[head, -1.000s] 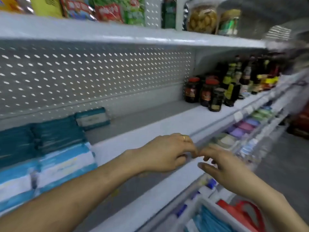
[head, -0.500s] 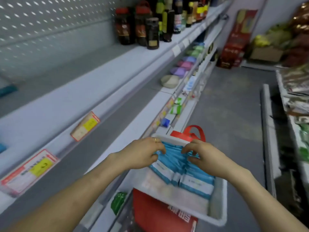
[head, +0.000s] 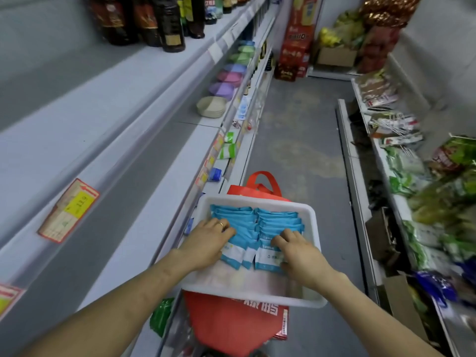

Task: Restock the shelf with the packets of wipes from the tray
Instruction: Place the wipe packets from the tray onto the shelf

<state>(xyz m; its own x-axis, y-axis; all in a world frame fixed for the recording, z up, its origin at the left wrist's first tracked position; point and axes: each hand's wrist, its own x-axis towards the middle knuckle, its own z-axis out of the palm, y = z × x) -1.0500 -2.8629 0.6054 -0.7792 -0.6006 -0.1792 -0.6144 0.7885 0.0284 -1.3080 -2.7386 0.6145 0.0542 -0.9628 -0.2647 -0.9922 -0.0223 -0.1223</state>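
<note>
Both hands were down in the tray (head: 313,220), a shallow white plastic rectangle with rounded corners and a rolled rim. It sat on top of a red bag (head: 231,328) of matte fabric, whose looped handle poked up behind it. Inside lay the packets (head: 278,220): flat, soft, glossy blue pouches, overlapped like roof tiles in two rows. The nearest ones showed white label panels. Every packet in view lay in the tray.

The left hand (head: 208,240), a thin gold ring (head: 221,224) on one finger, reached in over the tray's left rim. Its fingers were curled down over the left row and clamped on the packets there, with the thumb hidden. The right hand (head: 301,256) sat on the right row, knuckles bent and fingertips pressed into the blue film. Its thumb hooked the near edge of a white-labelled packet, so it was grasping packets too.

To the left ran the shelf (head: 77,130), smooth pale painted metal in long tiers. A red-and-yellow price tag (head: 69,210) sat slanted on its front lip. Farther along stood dark glass bottles (head: 170,24) with glossy labels. One tier down were round stacked plates (head: 211,106) in beige, lilac and green. The floor (head: 296,140) was dull grey and blotchy.
</note>
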